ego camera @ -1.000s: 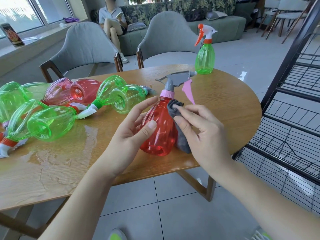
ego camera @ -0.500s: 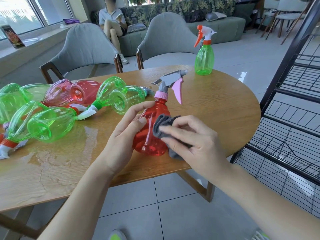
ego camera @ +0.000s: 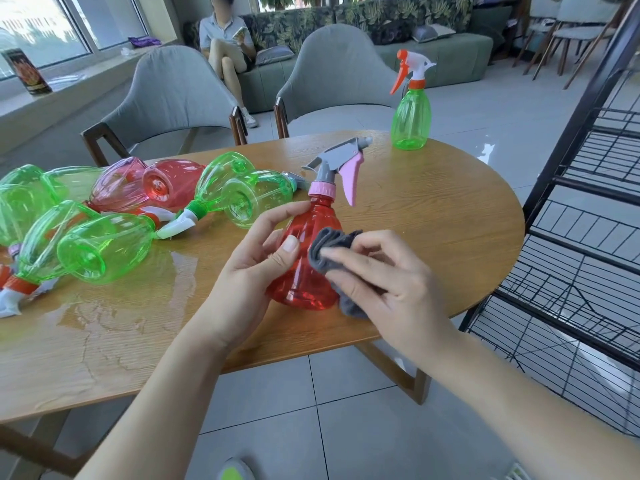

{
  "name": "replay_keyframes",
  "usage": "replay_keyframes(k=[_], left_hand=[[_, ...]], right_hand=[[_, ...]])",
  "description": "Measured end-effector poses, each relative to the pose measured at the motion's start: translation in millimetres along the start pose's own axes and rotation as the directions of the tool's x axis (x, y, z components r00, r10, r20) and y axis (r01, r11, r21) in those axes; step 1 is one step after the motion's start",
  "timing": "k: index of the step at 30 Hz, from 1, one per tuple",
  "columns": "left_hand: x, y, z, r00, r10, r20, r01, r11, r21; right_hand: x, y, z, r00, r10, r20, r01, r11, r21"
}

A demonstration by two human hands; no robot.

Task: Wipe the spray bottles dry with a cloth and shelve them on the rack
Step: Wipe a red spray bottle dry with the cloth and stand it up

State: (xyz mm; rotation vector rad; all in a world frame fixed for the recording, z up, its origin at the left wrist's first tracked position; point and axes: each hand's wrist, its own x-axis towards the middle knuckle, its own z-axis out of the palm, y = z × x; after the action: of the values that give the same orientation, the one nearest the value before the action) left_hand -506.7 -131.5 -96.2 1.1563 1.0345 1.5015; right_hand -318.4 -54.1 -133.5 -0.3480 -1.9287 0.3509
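Observation:
A red spray bottle [ego camera: 306,271] with a grey head and pink trigger is held upright over the near edge of the wooden table [ego camera: 433,223]. My left hand [ego camera: 249,271] grips its left side, thumb on the front. My right hand [ego camera: 377,282] holds a grey cloth [ego camera: 329,247] against the bottle's right side. Several green and red bottles [ego camera: 104,220] lie on their sides at the table's left. One green bottle [ego camera: 411,119] with an orange trigger stands at the far right edge. The black wire rack [ego camera: 585,244] stands to the right.
Water is pooled on the table [ego camera: 114,306] in front of the lying bottles. Two grey chairs [ego camera: 173,95] stand behind the table. A person sits on a sofa [ego camera: 225,46] at the back. Tiled floor lies between table and rack.
The bottle has been turned, so its trigger points more to the right. My right hand moved the cloth from the bottle's neck down to the middle of its body.

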Motion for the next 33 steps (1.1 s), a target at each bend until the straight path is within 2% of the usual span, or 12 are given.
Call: replay_keyframes(k=[4,8,11,16,18,21,24,27,30,33], left_hand=[[0,-2,1,0.999,-0.008,0.038,0.008,1.0,0.001],[-1,-2,1,0.997,-0.031,0.076,0.034,0.999,-0.036],[-1,-3,1,0.996,-0.043,0.073,0.048,0.996,-0.069],[0,-2,2,0.997,-0.047,0.054,0.052,0.994,-0.093],[1,-1,3,0.997,-0.045,0.061,0.051,0.993,-0.102],[1,2,5,0.993,-0.038,0.114,0.053,0.99,-0.13],[0,2,11,0.987,-0.06,0.147,0.092,0.971,-0.219],[6,4,18,0.993,-0.082,0.08,0.1,0.961,-0.257],[16,11,24,0.996,-0.084,-0.03,0.072,0.956,-0.285],[29,14,33,0.988,-0.092,-0.122,0.046,0.941,-0.334]], right_hand=[[9,2,-2,0.989,0.116,-0.093,-0.118,0.993,-0.01],[12,5,-2,0.979,0.169,-0.116,-0.172,0.985,-0.019],[9,5,-5,0.988,0.118,-0.103,-0.121,0.993,-0.017],[4,2,-9,0.999,-0.049,-0.021,0.048,0.997,-0.063],[9,1,-12,0.999,-0.05,-0.014,0.05,0.998,-0.049],[18,-2,-17,0.995,0.097,-0.015,-0.096,0.995,0.034],[22,-4,-21,0.964,0.259,0.062,-0.266,0.953,0.142],[26,-4,-32,0.938,0.308,0.156,-0.338,0.914,0.226],[29,-8,-40,0.965,0.218,0.15,-0.245,0.95,0.196],[32,-10,-45,0.99,0.128,0.06,-0.136,0.98,0.142]])
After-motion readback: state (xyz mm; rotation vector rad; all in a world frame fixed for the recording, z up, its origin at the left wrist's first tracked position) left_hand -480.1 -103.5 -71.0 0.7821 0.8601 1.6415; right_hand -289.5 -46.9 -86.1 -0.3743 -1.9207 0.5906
